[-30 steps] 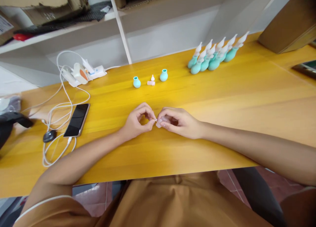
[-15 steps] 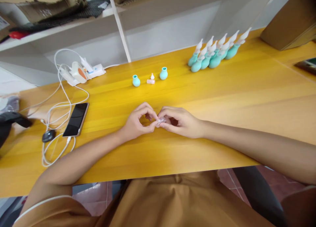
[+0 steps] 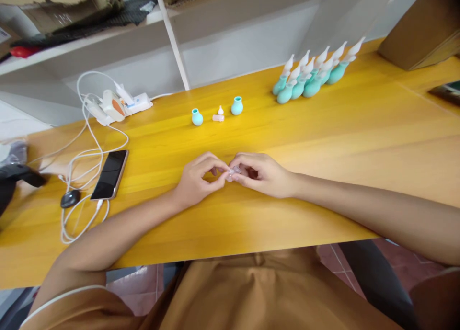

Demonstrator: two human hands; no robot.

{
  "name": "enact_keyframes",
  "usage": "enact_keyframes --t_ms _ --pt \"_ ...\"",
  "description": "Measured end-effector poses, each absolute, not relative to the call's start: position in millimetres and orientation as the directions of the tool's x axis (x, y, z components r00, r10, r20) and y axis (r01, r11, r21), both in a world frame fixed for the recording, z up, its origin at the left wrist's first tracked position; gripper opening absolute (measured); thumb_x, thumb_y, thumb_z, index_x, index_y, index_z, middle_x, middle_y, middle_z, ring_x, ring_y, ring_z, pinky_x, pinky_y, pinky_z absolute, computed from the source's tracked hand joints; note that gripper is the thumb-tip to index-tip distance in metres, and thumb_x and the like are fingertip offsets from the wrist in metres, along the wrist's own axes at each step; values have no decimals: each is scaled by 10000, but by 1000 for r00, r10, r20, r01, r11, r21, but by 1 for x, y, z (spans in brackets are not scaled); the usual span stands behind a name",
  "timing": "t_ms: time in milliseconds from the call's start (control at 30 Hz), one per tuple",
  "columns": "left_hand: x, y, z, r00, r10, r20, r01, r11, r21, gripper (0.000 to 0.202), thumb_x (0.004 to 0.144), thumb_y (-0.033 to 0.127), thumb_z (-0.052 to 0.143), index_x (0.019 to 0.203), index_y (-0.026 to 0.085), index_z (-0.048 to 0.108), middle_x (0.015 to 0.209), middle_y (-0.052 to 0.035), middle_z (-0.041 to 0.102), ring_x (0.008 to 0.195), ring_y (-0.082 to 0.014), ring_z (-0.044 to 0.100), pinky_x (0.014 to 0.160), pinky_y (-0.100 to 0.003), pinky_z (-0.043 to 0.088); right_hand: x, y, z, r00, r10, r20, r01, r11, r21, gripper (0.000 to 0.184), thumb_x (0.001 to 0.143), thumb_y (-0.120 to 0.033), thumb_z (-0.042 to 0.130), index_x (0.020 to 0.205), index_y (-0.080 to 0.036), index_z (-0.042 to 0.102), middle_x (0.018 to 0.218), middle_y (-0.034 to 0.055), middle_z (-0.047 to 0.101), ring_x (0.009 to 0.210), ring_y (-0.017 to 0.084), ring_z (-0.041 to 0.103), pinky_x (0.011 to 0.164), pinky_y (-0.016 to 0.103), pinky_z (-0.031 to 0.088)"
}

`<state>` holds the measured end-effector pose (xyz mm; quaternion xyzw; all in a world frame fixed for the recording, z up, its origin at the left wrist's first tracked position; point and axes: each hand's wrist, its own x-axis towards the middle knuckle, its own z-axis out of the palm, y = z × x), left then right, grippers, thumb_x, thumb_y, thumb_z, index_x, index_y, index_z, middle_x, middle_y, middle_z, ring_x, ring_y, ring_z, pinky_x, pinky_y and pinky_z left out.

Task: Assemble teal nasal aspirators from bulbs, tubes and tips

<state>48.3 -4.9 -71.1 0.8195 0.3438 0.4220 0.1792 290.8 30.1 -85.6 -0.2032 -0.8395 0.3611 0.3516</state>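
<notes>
Both hands meet at the middle of the yellow table [image 3: 323, 129]. My left hand [image 3: 199, 179] and my right hand [image 3: 264, 174] each pinch a small clear pinkish plastic piece [image 3: 233, 172] between thumb and fingertips, just above the tabletop. Beyond them stand two small teal bulbs [image 3: 196, 117] [image 3: 236, 106] with a small pink and white piece [image 3: 218, 115] between them. At the far right stands a cluster of several teal bulbs with white pointed tips [image 3: 312, 76].
A black phone [image 3: 109, 174] lies at the left among white cables [image 3: 82, 157], with a white power strip [image 3: 118, 104] behind it and a small black object [image 3: 71, 199] near it. Cardboard boxes [image 3: 420, 28] sit at the far right. A white shelf frame [image 3: 172, 38] stands behind the table.
My hands have closed in slightly on the small clear piece, the fingertips now pressed together around it. The view has shifted a little; nothing else has moved.
</notes>
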Motion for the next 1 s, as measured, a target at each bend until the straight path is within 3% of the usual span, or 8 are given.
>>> enact_keyframes --t_ms 400,667,1000 --pt "44 -1 -81 448 568 690 472 -806 357 327 1014 147 733 1315 267 781 1067 -45 806 918 -134 755 817 -269 631 289 33 -92 -611 731 302 106 454 -885 330 1069 -478 678 1086 -152 730 774 7 684 604 98 504 571 231 398" --pt "45 -2 -79 440 566 697 468 -807 360 179 991 157 781 1157 219 802 998 -38 785 869 -121 747 798 -246 618 289 31 -88 -632 676 379 114 565 -817 271 1066 -419 691 1044 -152 736 710 -32 601 584 76 496 571 209 391" --pt "45 -3 -77 469 576 670 476 -804 357 118 989 179 760 1101 216 760 1009 -45 766 867 -138 731 785 -270 615 289 32 -90 -632 691 351 110 529 -842 287 1053 -437 716 1061 -153 747 696 -35 586 592 83 492 577 223 388"
